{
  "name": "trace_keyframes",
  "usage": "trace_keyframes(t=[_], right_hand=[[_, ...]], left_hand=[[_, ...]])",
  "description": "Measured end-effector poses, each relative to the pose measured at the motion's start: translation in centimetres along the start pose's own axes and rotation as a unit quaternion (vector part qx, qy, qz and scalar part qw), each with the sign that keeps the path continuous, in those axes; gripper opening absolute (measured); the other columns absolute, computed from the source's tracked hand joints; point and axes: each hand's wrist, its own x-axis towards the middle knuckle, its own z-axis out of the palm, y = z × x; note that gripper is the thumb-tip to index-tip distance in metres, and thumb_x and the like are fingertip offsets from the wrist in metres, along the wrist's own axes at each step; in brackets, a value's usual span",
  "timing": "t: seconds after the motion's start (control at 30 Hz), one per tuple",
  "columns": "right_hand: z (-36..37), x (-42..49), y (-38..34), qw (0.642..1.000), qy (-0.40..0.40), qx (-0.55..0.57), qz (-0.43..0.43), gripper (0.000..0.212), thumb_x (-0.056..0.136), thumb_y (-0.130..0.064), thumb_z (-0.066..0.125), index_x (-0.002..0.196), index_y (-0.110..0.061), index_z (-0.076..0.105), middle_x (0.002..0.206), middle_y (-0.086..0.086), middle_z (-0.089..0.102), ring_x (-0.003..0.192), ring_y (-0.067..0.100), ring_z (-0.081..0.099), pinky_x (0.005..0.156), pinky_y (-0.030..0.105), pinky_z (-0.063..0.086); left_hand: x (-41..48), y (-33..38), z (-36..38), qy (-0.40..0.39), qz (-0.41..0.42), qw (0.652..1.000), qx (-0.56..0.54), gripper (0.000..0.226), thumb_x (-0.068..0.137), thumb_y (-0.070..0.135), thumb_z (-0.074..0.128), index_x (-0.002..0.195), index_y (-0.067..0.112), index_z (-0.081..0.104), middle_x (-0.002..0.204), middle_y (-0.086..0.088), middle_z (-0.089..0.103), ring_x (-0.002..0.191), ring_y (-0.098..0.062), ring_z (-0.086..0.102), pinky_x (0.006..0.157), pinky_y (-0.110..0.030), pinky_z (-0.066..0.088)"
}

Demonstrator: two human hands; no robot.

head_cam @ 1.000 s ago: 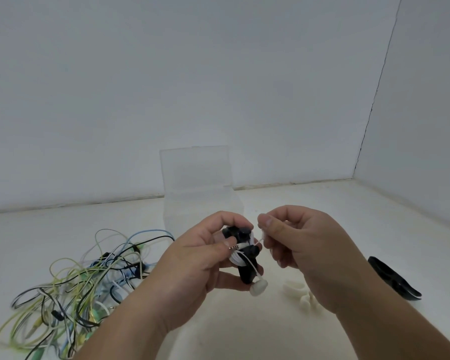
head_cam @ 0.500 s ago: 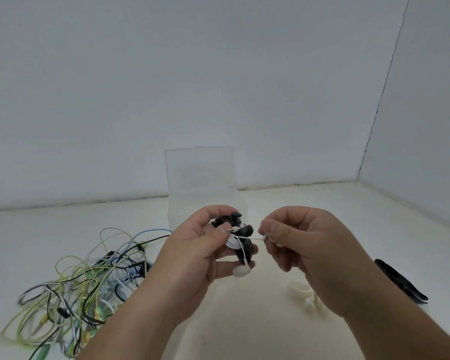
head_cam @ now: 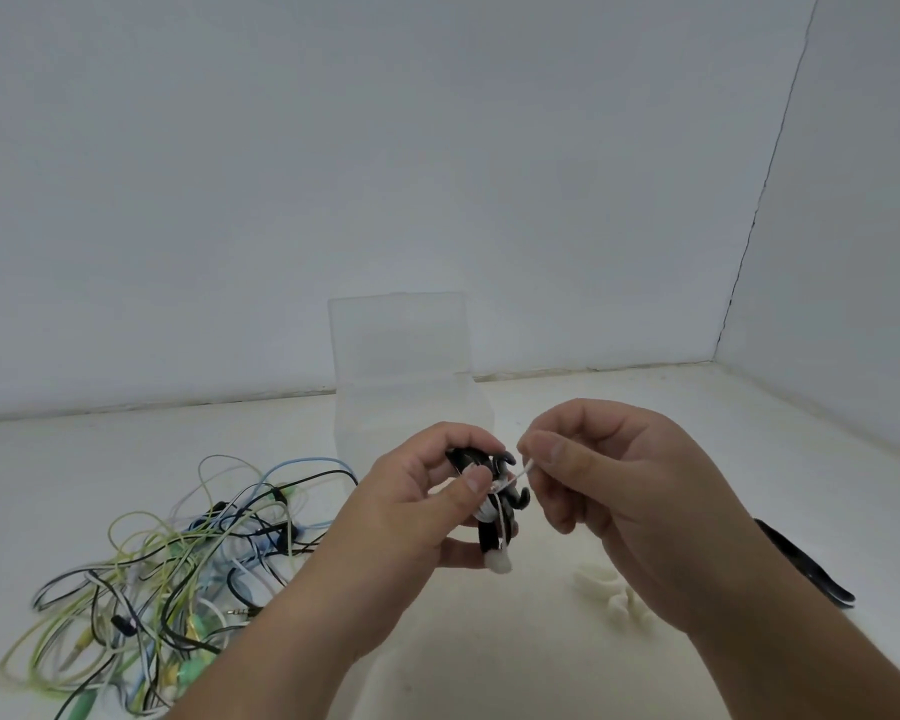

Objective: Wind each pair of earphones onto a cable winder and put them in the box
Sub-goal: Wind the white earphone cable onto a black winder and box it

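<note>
My left hand (head_cam: 411, 517) grips a black cable winder (head_cam: 500, 522) with white earphone cable wound around its middle. One white earbud (head_cam: 501, 563) hangs just below the winder. My right hand (head_cam: 609, 485) pinches the short free end of the white cable (head_cam: 525, 468) right beside the winder's upper prongs. A clear plastic box (head_cam: 401, 366) with its lid standing up sits on the table behind my hands.
A tangled heap of green, black, blue and white earphones (head_cam: 178, 579) lies at the left. A white winder (head_cam: 611, 595) rests on the table under my right wrist. A black winder (head_cam: 806, 569) lies at the right. White walls close off the back and right.
The free cable between my hands has grown shorter. The hanging earbud has been drawn up close under the winder, and my right hand has come nearer to it.
</note>
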Motion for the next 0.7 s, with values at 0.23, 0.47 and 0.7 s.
trace_keyframes(t=[0.23, 0.47, 0.7], right_hand=[[-0.06, -0.05, -0.26, 1.0, -0.017, 0.01, -0.003, 0.008, 0.073, -0.016, 0.067, 0.069, -0.01, 0.071, 0.057, 0.01, 0.057, 0.049, 0.017, 0.046, 0.048, 0.022, 0.04], [0.27, -0.33, -0.43, 0.996, -0.089, -0.004, -0.031, 0.006, 0.073, -0.008, 0.069, 0.07, -0.012, 0.074, 0.057, 0.002, 0.062, 0.051, 0.014, 0.051, 0.05, 0.019, 0.042], [-0.03, 0.01, -0.19, 0.999, -0.003, 0.009, -0.049, 0.005, 0.07, -0.009, 0.068, 0.07, -0.009, 0.073, 0.056, 0.006, 0.058, 0.051, 0.017, 0.049, 0.049, 0.02, 0.042]], left_hand=[[0.13, 0.04, 0.16, 0.011, -0.012, 0.999, -0.044, 0.021, 0.083, 0.027, 0.063, 0.1, 0.016, 0.069, 0.081, -0.015, 0.064, 0.075, -0.027, 0.066, 0.07, -0.044, 0.059], [0.1, 0.02, 0.25, 0.039, -0.007, 0.999, -0.033, 0.027, 0.079, 0.032, 0.066, 0.1, 0.016, 0.07, 0.083, -0.017, 0.064, 0.071, -0.024, 0.064, 0.061, -0.034, 0.057], [0.19, -0.11, 0.34, 0.035, 0.02, 0.999, 0.018, 0.02, 0.081, 0.031, 0.066, 0.097, 0.02, 0.071, 0.092, -0.02, 0.061, 0.067, -0.019, 0.061, 0.062, -0.035, 0.057]])
